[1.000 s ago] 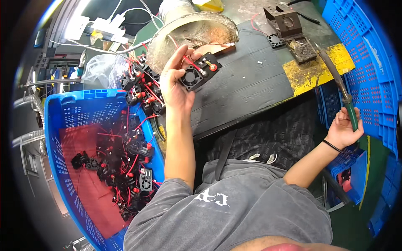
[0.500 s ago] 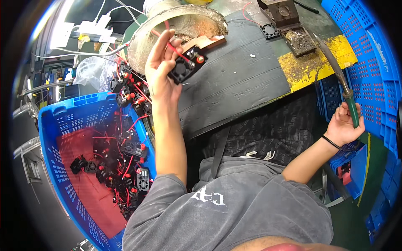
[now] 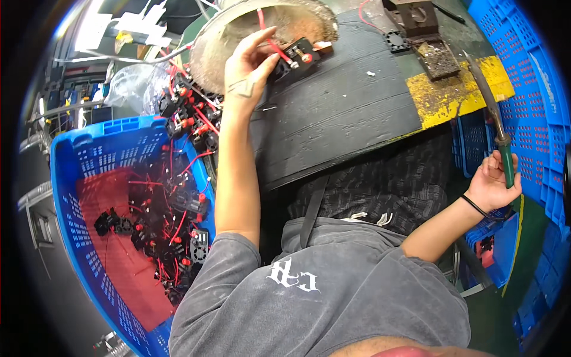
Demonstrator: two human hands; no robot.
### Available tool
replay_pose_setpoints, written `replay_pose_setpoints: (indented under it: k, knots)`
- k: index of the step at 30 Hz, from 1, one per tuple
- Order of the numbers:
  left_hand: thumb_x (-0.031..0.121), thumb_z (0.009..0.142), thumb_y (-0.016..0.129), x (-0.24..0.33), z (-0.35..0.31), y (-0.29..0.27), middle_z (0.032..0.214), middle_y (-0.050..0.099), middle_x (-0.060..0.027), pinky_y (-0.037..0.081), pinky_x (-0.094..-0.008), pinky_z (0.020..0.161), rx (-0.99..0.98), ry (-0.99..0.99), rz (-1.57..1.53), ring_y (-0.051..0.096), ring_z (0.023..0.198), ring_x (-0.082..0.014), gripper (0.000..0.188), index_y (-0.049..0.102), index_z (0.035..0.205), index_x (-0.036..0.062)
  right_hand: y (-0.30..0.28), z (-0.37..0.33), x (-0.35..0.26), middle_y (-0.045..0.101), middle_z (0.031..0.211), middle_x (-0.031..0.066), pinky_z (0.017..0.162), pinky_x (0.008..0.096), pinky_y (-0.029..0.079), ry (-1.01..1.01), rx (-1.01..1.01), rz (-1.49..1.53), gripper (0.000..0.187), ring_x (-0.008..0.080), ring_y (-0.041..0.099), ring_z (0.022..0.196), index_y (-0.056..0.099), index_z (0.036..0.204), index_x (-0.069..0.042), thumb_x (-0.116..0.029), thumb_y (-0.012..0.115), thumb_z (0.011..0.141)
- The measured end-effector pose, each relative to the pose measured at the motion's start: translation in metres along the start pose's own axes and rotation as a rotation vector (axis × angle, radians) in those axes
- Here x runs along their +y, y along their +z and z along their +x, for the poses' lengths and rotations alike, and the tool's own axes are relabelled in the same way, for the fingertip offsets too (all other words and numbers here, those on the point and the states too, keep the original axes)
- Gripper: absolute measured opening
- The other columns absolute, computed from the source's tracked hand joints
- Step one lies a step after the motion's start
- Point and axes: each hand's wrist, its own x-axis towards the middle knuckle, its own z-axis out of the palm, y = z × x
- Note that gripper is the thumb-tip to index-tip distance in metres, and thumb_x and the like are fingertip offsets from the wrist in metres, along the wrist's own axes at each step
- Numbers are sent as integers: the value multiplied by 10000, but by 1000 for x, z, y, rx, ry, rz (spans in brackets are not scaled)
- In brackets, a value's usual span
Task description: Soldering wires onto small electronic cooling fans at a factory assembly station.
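Note:
At the table's far left, my left hand (image 3: pixel 253 68) pinches a black fan module (image 3: pixel 302 58) with a red terminal post and a red wire (image 3: pixel 262 19) rising from it. The module is tilted, and fingers cover part of its fan. It is in front of a copper-brown block (image 3: pixel 324 49), mostly hidden; I cannot tell whether they touch. Off to the right, my right hand (image 3: pixel 495 179) is closed around the green handle of a soldering iron (image 3: pixel 507 163). The iron's metal shaft points away, its tip beside a small metal tray (image 3: pixel 439 66).
A crusted round hood (image 3: pixel 205 56) stands behind my left hand. Several fan modules (image 3: pixel 193 113) pile at the table's left edge, and more lie in a blue crate (image 3: pixel 62 178). Blue crates (image 3: pixel 529 89) rise at right. A loose fan (image 3: pixel 395 41) sits near the tray.
My left hand has moved away from me and slightly right, bringing the fan module down toward the block and turning it. My right hand still holds the iron. The whole view has shifted slightly.

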Motion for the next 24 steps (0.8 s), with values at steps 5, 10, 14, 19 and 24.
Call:
replay_pose_setpoints:
  k: [5,10,14,19,24]
  knots:
    - [-60,799,596,14,11,-8,897,609,11,448,-203,782,-178,-24,60,556,821,-65,421,596,1202,62,1,1,2,603,884,259,507,268,388,18,27,-42,446,231,498,640,573,1032,44,-345,452,851]
    - [-77,795,592,35,13,-5,914,641,5,451,-196,784,-332,-73,119,563,857,-60,403,610,1179,44,5,-1,0,608,889,261,504,265,380,-2,51,-53,437,226,490,633,580,1011,41,-343,454,844]
    - [-52,799,606,32,10,-5,883,648,-16,468,-211,769,-198,-109,280,587,823,-87,340,628,1129,28,4,0,-2,614,886,260,508,267,374,14,3,-21,427,222,488,630,584,1015,31,-337,456,841]
    - [4,795,643,11,9,-9,857,649,-47,476,-237,763,-147,53,432,597,809,-108,316,633,1109,31,6,0,-2,618,886,257,514,270,372,29,-23,-23,426,223,488,629,587,1017,26,-338,453,839]
    - [24,821,637,36,22,-7,1034,664,-17,453,-226,802,-425,-64,410,577,887,-78,294,639,1115,31,4,1,3,620,895,271,518,274,370,31,1,-52,454,218,480,626,589,1024,34,-354,450,834]
